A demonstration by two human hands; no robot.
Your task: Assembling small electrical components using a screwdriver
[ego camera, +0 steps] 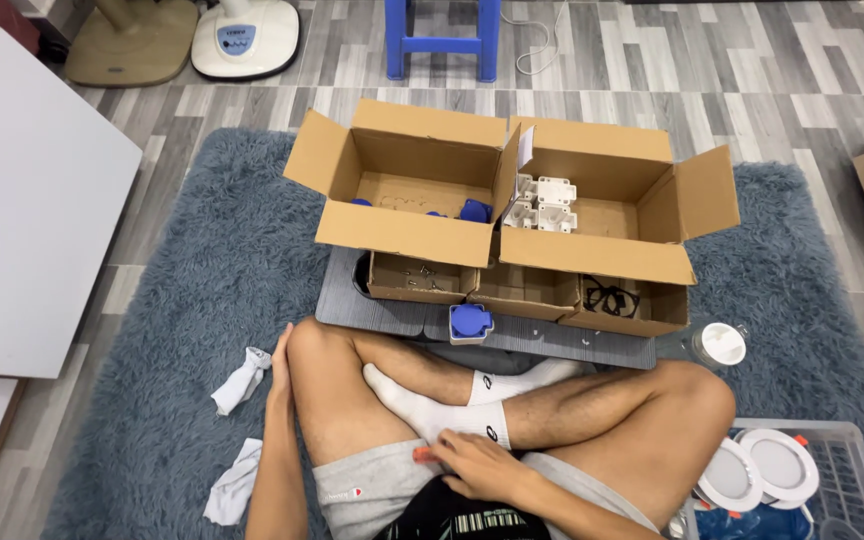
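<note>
Here the person sits cross-legged on a grey shaggy rug (182, 300), and the right hand (477, 465) rests in the lap, its fingers closed around a small orange thing (419, 455) of which only the tip shows, so I cannot tell its kind. The left hand (280, 375) lies flat and loose against the left knee, holding nothing, just beside a white cloth (242, 380). In front of the legs lies a dark board (392, 315); a blue and white socket part (470, 323) stands at its near edge. On the board are three small cardboard boxes: the left one (420, 278) holds small metal pieces, the right one (624, 305) black rings. Behind them, the large left carton (407, 185) holds blue parts, the large right carton (602, 195) white plastic housings. At the rug's near right corner, a grey crate (852, 470) holds round white lamps.
</note>
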